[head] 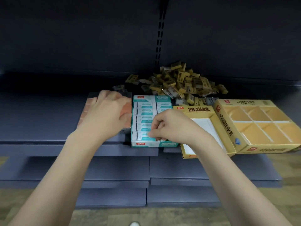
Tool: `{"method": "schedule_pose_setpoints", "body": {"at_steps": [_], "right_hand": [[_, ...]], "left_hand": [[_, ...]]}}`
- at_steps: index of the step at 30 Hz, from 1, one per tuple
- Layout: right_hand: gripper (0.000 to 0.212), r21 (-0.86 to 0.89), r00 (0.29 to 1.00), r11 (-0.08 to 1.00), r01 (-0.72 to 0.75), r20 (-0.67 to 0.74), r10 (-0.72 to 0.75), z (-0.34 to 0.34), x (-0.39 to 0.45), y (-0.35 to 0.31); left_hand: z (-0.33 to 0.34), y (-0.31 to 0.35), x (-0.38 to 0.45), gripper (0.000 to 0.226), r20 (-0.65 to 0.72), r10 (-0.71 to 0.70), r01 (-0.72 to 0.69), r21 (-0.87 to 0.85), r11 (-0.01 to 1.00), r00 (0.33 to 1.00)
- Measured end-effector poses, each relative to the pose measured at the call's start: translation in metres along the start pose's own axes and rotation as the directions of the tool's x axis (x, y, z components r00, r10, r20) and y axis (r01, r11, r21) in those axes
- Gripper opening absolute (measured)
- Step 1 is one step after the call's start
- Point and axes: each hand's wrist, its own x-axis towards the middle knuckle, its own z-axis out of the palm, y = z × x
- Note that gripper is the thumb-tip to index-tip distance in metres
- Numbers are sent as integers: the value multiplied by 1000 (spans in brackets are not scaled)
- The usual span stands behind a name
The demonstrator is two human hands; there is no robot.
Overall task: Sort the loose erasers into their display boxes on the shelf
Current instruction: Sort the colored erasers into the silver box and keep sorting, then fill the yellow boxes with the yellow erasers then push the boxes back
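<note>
Your right hand (169,126) has its grip pinched together, thumb and fingertips closed on an eraser (144,136) in the front row of the teal display box (153,144), which is packed with white-and-teal erasers and sits at the front edge of the dark shelf (40,115). Your left hand (109,110) lies over the orange box (86,111) just to the left of the teal one, fingers bent down onto its top; you cannot tell from this view whether that grip holds anything. To the right, a yellow box (192,110) printed 2B shows a white inside, and beside it a larger yellow box (260,144) has divided compartments. Behind them, a pile of loose yellow erasers (179,82) rests against the shelf's back.
</note>
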Motion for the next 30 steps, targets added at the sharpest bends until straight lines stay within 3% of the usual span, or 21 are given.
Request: {"method": "schedule_pose_setpoints", "body": {"at_steps": [5,13,17,21,25,30], "right_hand": [[12,-70,1000,997,25,15,-24,-3,2,-2],[12,-208,958,971,121,-233,-169,-22,-2,30],[17,-317,915,940,128,-329,-235,-31,-10,51],[22,-413,883,906,90,-388,-265,-41,-18,67],[22,-475,848,880,3,-466,-254,-50,-18,82],[24,-618,802,785,-44,-490,-341,-62,-4,96]], "left_hand": [[-3,5,17,45,6,52,-52,11,999,999],[6,27,87,40,10,286,-286,25,958,958],[23,53,121,39,40,420,-421,25,907,907],[40,67,144,39,121,579,-582,-14,813,807],[48,72,157,42,163,640,-647,-19,763,750],[56,78,166,43,222,669,-682,-24,731,709]]}}
